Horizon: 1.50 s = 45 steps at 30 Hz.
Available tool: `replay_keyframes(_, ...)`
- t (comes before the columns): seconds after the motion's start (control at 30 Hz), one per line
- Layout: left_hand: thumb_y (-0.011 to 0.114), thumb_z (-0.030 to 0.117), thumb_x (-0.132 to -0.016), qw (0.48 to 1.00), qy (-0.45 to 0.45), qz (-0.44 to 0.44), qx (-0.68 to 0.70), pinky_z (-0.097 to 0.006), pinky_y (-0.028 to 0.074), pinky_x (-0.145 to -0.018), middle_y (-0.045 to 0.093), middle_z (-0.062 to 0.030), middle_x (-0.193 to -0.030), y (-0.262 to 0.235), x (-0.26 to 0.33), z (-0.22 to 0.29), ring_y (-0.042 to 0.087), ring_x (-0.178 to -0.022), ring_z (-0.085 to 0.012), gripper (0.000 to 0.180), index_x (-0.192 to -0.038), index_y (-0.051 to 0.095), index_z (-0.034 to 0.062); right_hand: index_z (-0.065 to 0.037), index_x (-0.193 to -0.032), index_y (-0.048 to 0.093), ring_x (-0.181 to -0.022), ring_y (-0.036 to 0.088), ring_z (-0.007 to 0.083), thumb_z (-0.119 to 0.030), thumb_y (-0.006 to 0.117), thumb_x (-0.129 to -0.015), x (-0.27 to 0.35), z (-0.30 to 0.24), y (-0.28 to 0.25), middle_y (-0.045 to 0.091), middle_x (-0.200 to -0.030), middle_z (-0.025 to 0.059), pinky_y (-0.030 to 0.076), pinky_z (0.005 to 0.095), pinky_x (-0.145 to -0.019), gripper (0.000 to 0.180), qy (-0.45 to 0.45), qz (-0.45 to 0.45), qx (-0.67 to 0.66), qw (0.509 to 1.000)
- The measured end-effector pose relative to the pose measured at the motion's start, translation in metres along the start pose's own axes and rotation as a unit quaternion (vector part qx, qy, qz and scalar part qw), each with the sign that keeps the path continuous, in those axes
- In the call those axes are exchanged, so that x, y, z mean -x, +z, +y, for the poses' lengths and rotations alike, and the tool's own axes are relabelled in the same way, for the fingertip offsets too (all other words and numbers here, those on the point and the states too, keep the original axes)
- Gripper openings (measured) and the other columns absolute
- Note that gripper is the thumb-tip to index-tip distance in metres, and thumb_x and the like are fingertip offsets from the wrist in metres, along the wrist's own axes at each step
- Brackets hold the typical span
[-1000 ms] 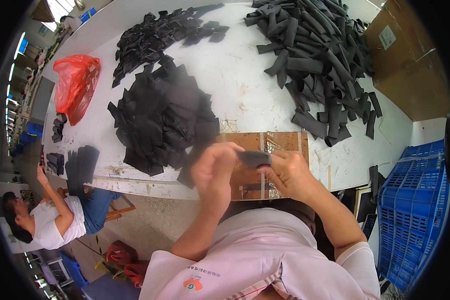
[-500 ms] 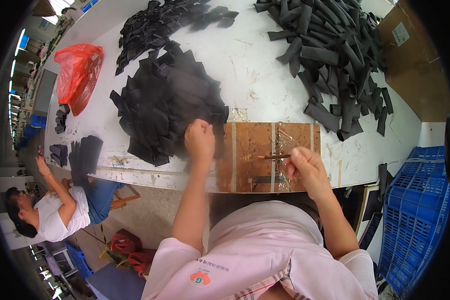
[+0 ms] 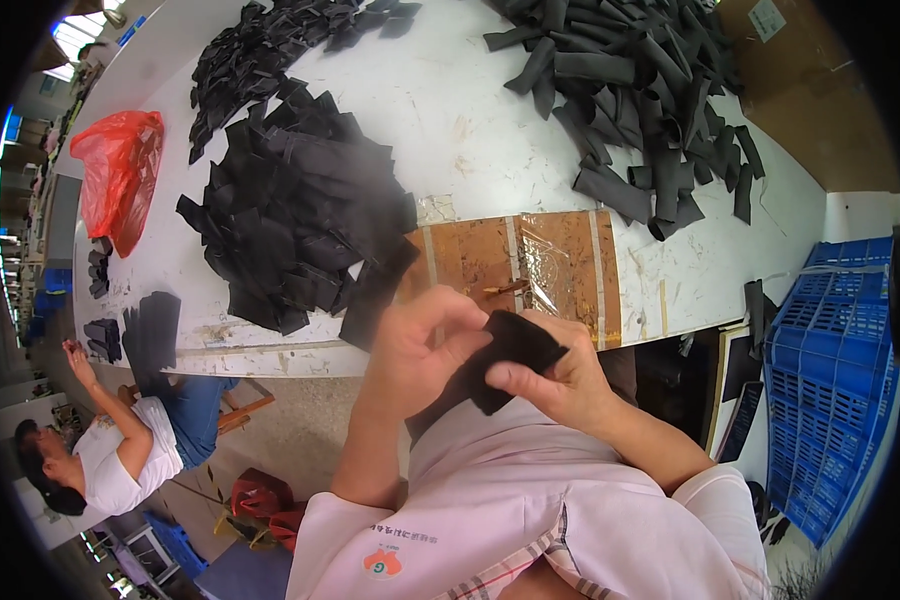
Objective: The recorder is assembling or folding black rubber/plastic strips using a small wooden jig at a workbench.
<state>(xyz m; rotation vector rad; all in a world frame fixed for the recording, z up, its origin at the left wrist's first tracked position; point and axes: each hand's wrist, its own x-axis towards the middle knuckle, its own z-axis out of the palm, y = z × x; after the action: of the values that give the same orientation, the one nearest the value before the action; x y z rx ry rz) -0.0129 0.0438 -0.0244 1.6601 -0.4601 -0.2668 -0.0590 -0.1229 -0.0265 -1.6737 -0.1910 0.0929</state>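
Note:
Close to my body, in front of the table edge, a black fabric piece (image 3: 518, 348) is held between both hands. My left hand (image 3: 422, 345) is closed in a pinch at its left edge. My right hand (image 3: 562, 385) grips its right part, thumb on the near side and fingers behind it. A thin brown stick (image 3: 505, 288) lies on the brown taped cardboard (image 3: 467, 255) just beyond my hands. To the left of the cardboard is a large heap of flat black fabric pieces (image 3: 290, 215).
Dark tube-like pieces (image 3: 625, 95) lie heaped at the far right, beside a cardboard box (image 3: 805, 100). Blue plastic crates (image 3: 830, 380) stand on the right. A red plastic bag (image 3: 120, 175) and smaller black stacks (image 3: 152, 330) are at left, where another person (image 3: 120, 430) sits.
My right hand has let go of the stick, which now lies on the cardboard. Both hands have come together nearer my body, now holding a black fabric piece. The whole view has shifted slightly.

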Motion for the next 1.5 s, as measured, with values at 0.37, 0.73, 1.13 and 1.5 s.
replay_keyframes(0.37,0.052,0.016,-0.085,0.924,-0.168,0.205,0.277,-0.022,0.042,-0.061,0.057,-0.0059,-0.077,0.041,0.011,0.012,0.053,-0.066,-0.0102,0.016,-0.092,0.051,0.0011,-0.001,-0.062,0.052,-0.046,0.043,0.0195,-0.004,0.074,-0.061,0.002,0.010,-0.011,0.044,-0.054,0.0072,0.032,0.0291,-0.040,0.022,-0.090,0.160,0.280,0.942)
replay_keyframes(0.73,0.053,0.012,-0.081,0.892,-0.286,0.115,0.331,-0.023,0.044,-0.051,0.059,-0.0084,-0.072,0.042,0.012,0.015,0.055,-0.057,-0.0136,0.012,-0.084,0.053,0.0009,-0.005,-0.058,0.048,-0.047,0.042,0.0190,0.000,0.056,-0.047,0.000,0.022,-0.023,0.038,-0.054,0.0041,0.031,0.0309,-0.040,0.014,-0.237,0.134,0.440,0.856)
replay_keyframes(1.13,0.050,0.004,-0.078,0.868,-0.318,0.141,0.355,-0.020,0.042,-0.046,0.057,-0.0052,-0.068,0.047,0.012,-0.002,0.053,-0.053,-0.0096,0.007,-0.082,0.054,-0.0003,-0.004,-0.062,0.052,-0.050,0.041,0.0157,-0.012,0.060,-0.054,0.009,0.030,-0.031,0.040,-0.058,0.0023,0.030,0.0260,-0.043,0.014,-0.303,0.062,0.552,0.774)
replay_keyframes(1.5,0.057,-0.004,-0.076,0.982,-0.077,0.170,-0.017,-0.016,0.039,-0.047,0.058,-0.0012,-0.067,0.064,0.019,-0.001,0.051,-0.055,-0.0036,0.007,-0.082,0.056,-0.0004,0.001,-0.081,0.057,-0.056,0.055,0.0200,-0.002,0.068,-0.066,0.009,0.012,-0.011,0.053,-0.070,0.0084,0.044,0.0278,-0.047,0.018,-0.090,0.090,0.161,0.979)
